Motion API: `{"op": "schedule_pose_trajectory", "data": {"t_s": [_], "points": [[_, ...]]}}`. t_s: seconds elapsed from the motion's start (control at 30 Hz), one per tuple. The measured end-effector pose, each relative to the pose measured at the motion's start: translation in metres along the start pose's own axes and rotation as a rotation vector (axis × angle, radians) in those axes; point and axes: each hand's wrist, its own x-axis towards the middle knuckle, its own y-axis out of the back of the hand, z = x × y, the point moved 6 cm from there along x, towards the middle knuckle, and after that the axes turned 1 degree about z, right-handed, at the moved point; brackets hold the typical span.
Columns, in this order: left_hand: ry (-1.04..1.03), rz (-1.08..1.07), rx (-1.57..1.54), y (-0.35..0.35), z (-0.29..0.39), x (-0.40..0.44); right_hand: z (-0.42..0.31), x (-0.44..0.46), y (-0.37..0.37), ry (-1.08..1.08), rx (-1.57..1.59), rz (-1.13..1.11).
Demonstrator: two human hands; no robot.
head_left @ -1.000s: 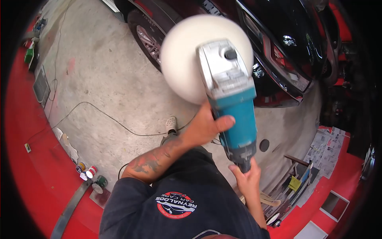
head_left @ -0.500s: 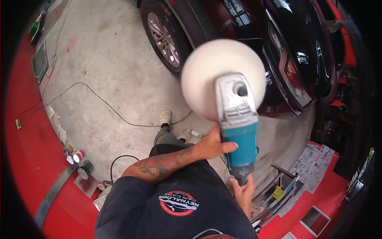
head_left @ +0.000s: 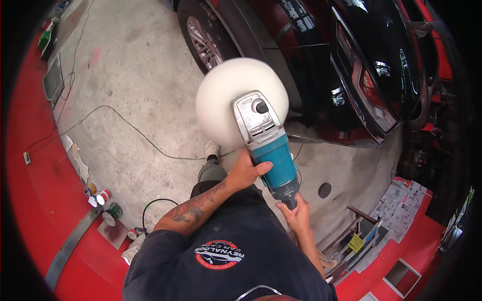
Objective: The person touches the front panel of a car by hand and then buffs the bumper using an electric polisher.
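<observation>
A teal and silver polisher [head_left: 273,160] is held up in front of my body, with its round white pad [head_left: 213,108] facing away to the upper left. My left hand [head_left: 247,171] is closed around the near side of its teal body, thumb lying over the top. At the dark rear end, my right hand [head_left: 296,213] grips the narrow tail; some fingers are hidden beneath. The pad is smooth-looking and stands apart from the black car [head_left: 311,100] beyond it.
A car wheel [head_left: 203,37] stands beyond the pad. A thin cable [head_left: 130,131] snakes across the concrete floor. Paint cans [head_left: 112,213] sit at the left by a red surface [head_left: 30,200]. Newspaper sheets [head_left: 401,203] and a cluttered rack [head_left: 356,238] are at the right.
Both hands have brought the polisher leftward and slightly nearer my body, so the pad covers less of the car. A dark round disc on the floor at the right now shows. My grip stays the same.
</observation>
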Motion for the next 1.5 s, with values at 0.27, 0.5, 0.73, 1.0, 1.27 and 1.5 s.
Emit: {"op": "schedule_pose_trajectory", "data": {"t_s": [0.27, 0.5, 0.73, 1.0, 1.27, 1.5], "points": [[-0.064, 0.056, 0.083, 0.016, 0.000, 0.011, 0.021, 0.028, -0.029, 0.054, 0.078, -0.011], [-0.060, 0.129, 0.207, 0.045, 0.028, 0.028, 0.001, 0.072, -0.052, 0.112, 0.179, -0.064], [0.014, 0.094, 0.192, 0.039, -0.005, 0.013, 0.045, 0.051, -0.065, 0.113, 0.242, -0.024], [0.124, 0.130, 0.180, 0.021, -0.059, -0.018, 0.089, -0.004, -0.063, -0.032, 0.228, -0.003], [0.016, 0.130, 0.084, 0.048, -0.017, 0.008, 0.041, 0.046, -0.060, 0.127, 0.129, 0.034], [-0.074, 0.077, 0.060, 0.047, -0.004, 0.014, 0.022, 0.048, -0.051, 0.286, 0.044, 0.149]]}}
